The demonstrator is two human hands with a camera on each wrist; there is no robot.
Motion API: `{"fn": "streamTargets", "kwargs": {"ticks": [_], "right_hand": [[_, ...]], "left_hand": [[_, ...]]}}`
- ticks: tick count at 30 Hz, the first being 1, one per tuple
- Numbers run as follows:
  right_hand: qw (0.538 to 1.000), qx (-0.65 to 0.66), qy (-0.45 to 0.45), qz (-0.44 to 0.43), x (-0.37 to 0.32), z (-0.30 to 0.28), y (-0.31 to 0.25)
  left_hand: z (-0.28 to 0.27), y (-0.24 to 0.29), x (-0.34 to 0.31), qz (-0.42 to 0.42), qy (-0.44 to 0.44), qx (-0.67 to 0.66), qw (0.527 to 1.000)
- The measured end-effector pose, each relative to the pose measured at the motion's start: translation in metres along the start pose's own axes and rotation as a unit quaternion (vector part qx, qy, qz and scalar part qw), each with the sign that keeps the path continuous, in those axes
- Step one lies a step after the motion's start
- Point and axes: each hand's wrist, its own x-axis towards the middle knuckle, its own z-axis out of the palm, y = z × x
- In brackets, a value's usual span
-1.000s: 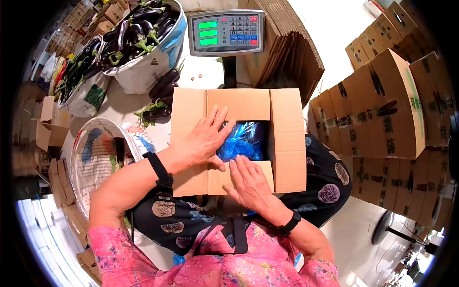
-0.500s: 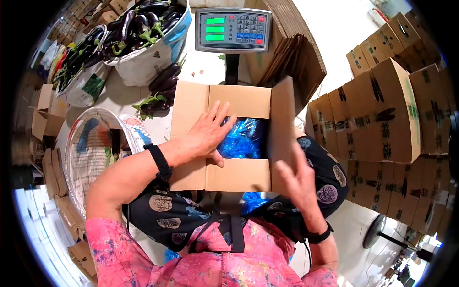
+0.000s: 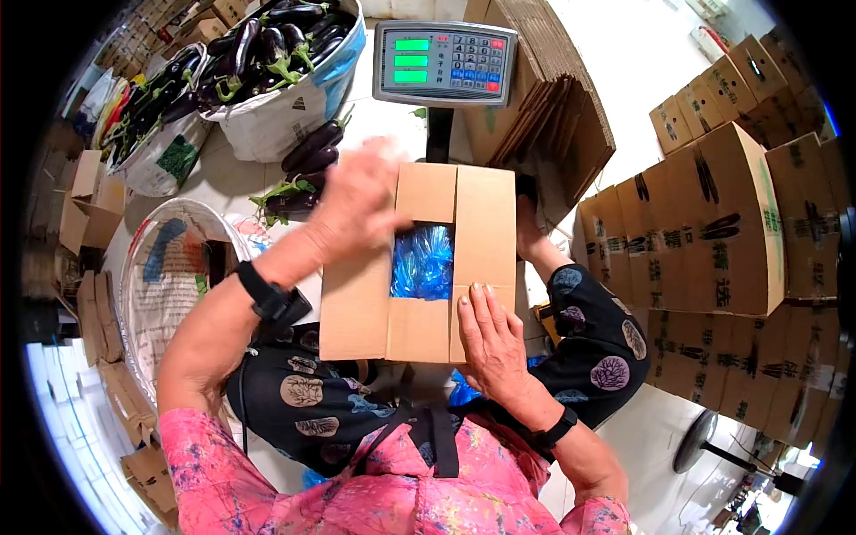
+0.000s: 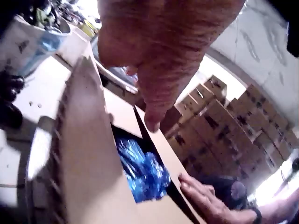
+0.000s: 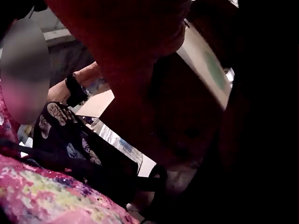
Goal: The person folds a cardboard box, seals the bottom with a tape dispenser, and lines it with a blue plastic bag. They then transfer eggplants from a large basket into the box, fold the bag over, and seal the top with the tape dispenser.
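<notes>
A cardboard box [image 3: 419, 332] stands between the person's knees. Crinkled blue plastic [image 3: 423, 263] shows through the gap between its flaps. The right long flap [image 3: 486, 227] lies folded inward, with the right hand [image 3: 495, 348] resting on its near part, fingers straight. Blurred by motion, the left hand [image 3: 357, 201] is over the far end of the left long flap [image 3: 355, 312], thumb toward the gap. In the left wrist view that flap [image 4: 84, 149] slants upward beside the blue plastic [image 4: 142, 172], and the thumb of the left hand [image 4: 159, 56] points down over the box.
An electronic scale display [image 3: 444, 64] stands behind the box, beside a stack of flattened cartons [image 3: 557, 125]. Eggplants [image 3: 312, 147] lie on the floor near a full sack [image 3: 259, 134]. A large white sack [image 3: 174, 267] stands at left, printed boxes [image 3: 695, 214] at right.
The right hand left the near short flap, swung the right long flap inward and now rests on it. The left hand moved from the box's opening up and left to the left flap.
</notes>
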Motion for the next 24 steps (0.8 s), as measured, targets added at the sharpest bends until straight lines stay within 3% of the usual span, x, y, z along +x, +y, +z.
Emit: {"fn": "streamTargets", "kwargs": {"ticks": [2,3,4,5,7,8,9,11,17,18,21,24], "right_hand": [[1.0,0.002,-0.005,0.0,0.013,-0.003,0.004],[1.0,0.01,-0.008,0.001,0.02,-0.005,0.006],[1.0,0.018,-0.01,0.0,0.027,-0.006,0.009],[1.0,0.025,-0.012,-0.003,0.034,-0.007,0.01],[1.0,0.025,-0.007,0.007,0.036,-0.004,0.009],[1.0,0.018,-0.007,0.008,0.036,-0.002,0.01],[1.0,0.013,-0.01,0.009,0.035,0.0,0.009],[1.0,0.015,-0.014,0.015,0.037,-0.002,0.005],[0.999,0.013,-0.024,0.027,0.039,-0.001,0.003],[0.999,0.017,-0.019,0.027,0.04,0.0,0.003],[1.0,0.007,-0.015,0.022,0.038,0.003,0.006],[0.999,0.012,-0.013,0.026,0.039,0.004,0.006]], "left_hand": [[0.007,-0.047,-0.003,-0.112,0.091,-0.02,0.989],[0.011,-0.066,-0.008,-0.199,0.067,-0.061,0.976],[0.012,-0.075,-0.012,-0.275,-0.004,-0.229,0.934],[0.013,-0.084,-0.015,-0.341,-0.073,-0.388,0.853],[0.018,-0.067,-0.016,-0.315,-0.083,-0.424,0.845],[0.004,-0.044,-0.004,-0.251,0.0,-0.483,0.839],[-0.002,-0.036,0.006,-0.244,-0.011,-0.481,0.842],[0.028,-0.03,0.02,-0.18,0.011,-0.406,0.896],[0.059,0.031,0.05,-0.183,-0.019,-0.165,0.969],[0.068,0.03,0.049,-0.145,-0.011,-0.118,0.982],[0.083,0.022,0.039,-0.065,-0.009,-0.025,0.998],[0.086,0.021,0.038,-0.045,-0.01,0.022,0.999]]}}
